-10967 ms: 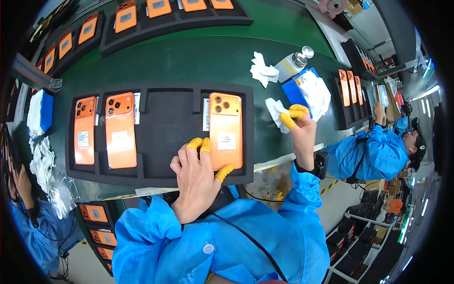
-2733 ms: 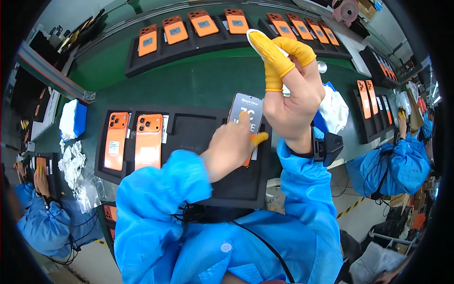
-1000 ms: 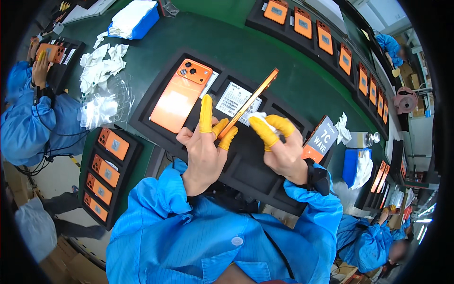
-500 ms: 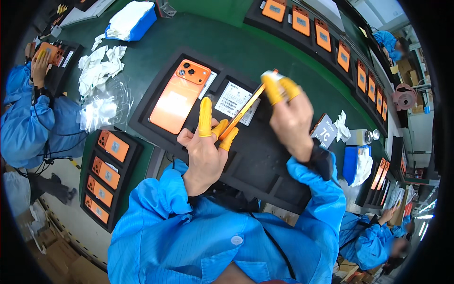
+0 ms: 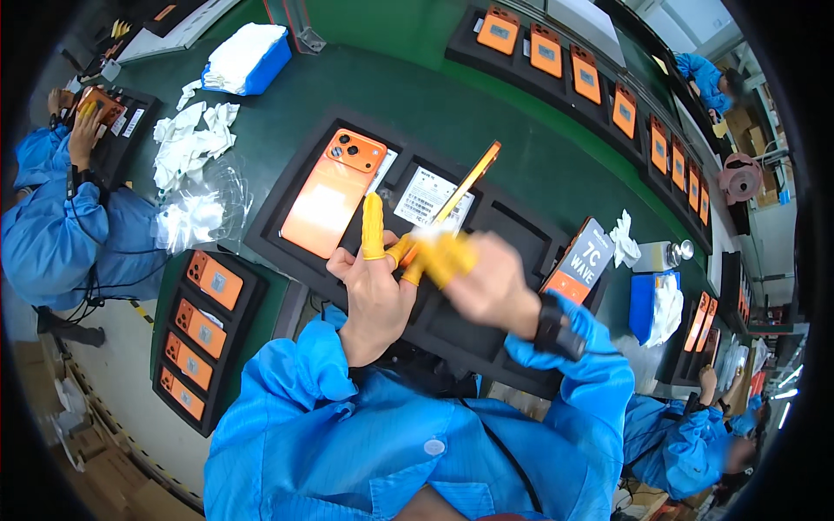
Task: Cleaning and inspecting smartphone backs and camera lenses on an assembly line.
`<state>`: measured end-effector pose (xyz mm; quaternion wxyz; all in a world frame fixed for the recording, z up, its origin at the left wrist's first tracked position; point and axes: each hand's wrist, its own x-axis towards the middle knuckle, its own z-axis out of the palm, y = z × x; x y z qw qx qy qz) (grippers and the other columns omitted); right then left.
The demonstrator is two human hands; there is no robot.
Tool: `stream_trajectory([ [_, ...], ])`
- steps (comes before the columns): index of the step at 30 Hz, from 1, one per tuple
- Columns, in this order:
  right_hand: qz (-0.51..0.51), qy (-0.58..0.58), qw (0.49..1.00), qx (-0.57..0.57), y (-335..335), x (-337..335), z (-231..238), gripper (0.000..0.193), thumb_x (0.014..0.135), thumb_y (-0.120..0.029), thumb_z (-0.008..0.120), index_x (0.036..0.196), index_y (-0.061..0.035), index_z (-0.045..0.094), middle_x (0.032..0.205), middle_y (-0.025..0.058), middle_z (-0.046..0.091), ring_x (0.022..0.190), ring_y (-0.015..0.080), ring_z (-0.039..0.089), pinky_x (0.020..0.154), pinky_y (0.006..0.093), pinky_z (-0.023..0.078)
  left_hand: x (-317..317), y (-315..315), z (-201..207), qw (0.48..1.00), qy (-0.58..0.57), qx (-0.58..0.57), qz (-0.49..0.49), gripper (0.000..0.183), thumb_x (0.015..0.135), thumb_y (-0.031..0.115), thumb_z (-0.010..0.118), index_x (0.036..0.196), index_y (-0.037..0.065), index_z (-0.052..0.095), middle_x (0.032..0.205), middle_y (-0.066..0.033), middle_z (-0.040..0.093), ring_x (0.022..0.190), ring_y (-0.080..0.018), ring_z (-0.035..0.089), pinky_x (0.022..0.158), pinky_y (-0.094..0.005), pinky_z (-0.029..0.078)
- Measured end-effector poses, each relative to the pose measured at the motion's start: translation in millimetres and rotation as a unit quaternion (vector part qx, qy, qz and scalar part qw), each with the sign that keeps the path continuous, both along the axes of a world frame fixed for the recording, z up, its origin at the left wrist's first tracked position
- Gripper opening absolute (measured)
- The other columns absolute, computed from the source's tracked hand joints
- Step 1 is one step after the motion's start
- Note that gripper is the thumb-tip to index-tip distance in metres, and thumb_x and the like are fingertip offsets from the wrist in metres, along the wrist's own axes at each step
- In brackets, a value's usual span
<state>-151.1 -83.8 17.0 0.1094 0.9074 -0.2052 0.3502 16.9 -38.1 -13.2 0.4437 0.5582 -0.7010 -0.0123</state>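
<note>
My left hand (image 5: 378,300), its fingertips in yellow finger cots, grips an orange phone (image 5: 475,178) by its lower end, edge-on and slanting up to the right. Its index finger points up, off the phone. My right hand (image 5: 491,282), also in yellow cots and blurred by motion, pinches a white wipe (image 5: 426,234) against the phone's lower edge, beside the left fingertips. Below them lies a black foam tray (image 5: 465,330). In it rest another orange phone (image 5: 326,204), back up with three lenses, and a white printed label (image 5: 423,193).
A box with an orange phone pictured (image 5: 578,265) stands right of the tray. Blue bins of white wipes (image 5: 265,74) (image 5: 643,308), crumpled wipes (image 5: 195,143) and clear film (image 5: 195,217) lie around. Phone trays (image 5: 234,326) (image 5: 560,87) flank the bench. Co-workers (image 5: 61,226) (image 5: 686,443) sit either side.
My right hand has swept down and left along the phone's edge, from its upper end to its lower end, with the wipe. My left hand keeps its hold, nearly still.
</note>
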Motion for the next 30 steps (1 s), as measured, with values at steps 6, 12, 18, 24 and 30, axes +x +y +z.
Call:
stream_trajectory([
  [6, -0.064, -0.027, 0.996, -0.059, -36.9, -11.0, 9.1, 0.035, 0.061, -0.009, 0.065, 0.095, -0.0037, 0.068, 0.081, 0.0065, 0.059, 0.066, 0.0201, 0.054, 0.052, 0.032, 0.041, 3.3, 2.8, 9.7, 1.0, 0.009, 0.012, 0.005, 0.039, 0.073, 0.005, 0.072, 0.104, -0.006, 0.05, 0.09, -0.0107, 0.065, 0.068, -0.0237, 0.06, 0.079, -0.0403, 0.025],
  [12, -0.047, -0.048, 0.998, -0.019, -19.2, -0.7, 1.7, 0.025, 0.059, -0.008, 0.064, 0.083, -0.0029, 0.067, 0.073, 0.006, 0.055, 0.064, 0.0189, 0.056, 0.052, 0.0326, 0.043, 2.5, -0.1, 3.1, 0.998, 0.03, 0.046, 0.001, 0.05, 0.072, 0.002, 0.07, 0.116, -0.009, 0.048, 0.091, -0.0116, 0.064, 0.076, -0.0245, 0.06, 0.08, -0.041, 0.025],
  [18, -0.048, -0.024, 0.998, -0.041, -28.1, -8.4, 8.7, 0.035, 0.064, -0.012, 0.064, 0.098, -0.0042, 0.067, 0.086, 0.0062, 0.061, 0.073, 0.0182, 0.058, 0.055, 0.0305, 0.043, 6.0, -9.8, 28.7, 0.996, -0.052, 0.069, -0.027, 0.04, 0.071, 0.013, 0.073, 0.103, -0.005, 0.057, 0.081, -0.0095, 0.063, 0.098, -0.0244, 0.055, 0.078, -0.0444, 0.024],
  [24, -0.153, -0.111, 0.982, -0.01, -68.8, -26.3, 10.0, 0.036, 0.066, 0.0, 0.062, 0.101, -0.0039, 0.067, 0.093, 0.012, 0.062, 0.071, 0.0264, 0.058, 0.059, 0.0352, 0.048, 10.2, -56.7, 72.6, 0.969, -0.174, 0.098, -0.146, 0.038, 0.073, 0.031, 0.075, 0.095, 0.002, 0.066, 0.075, -0.015, 0.062, 0.095, -0.0297, 0.052, 0.075, -0.0469, 0.029],
  [30, -0.165, -0.129, 0.978, 0.001, -64.3, -29.0, 17.0, 0.028, 0.068, -0.002, 0.061, 0.096, -0.0042, 0.067, 0.093, 0.0138, 0.061, 0.069, 0.0284, 0.059, 0.058, 0.0376, 0.049, -8.6, -87.7, 72.4, 0.959, -0.158, 0.163, -0.172, 0.02, 0.077, 0.021, 0.067, 0.085, 0.003, 0.065, 0.085, -0.0142, 0.057, 0.097, -0.0296, 0.049, 0.076, -0.0462, 0.03],
])
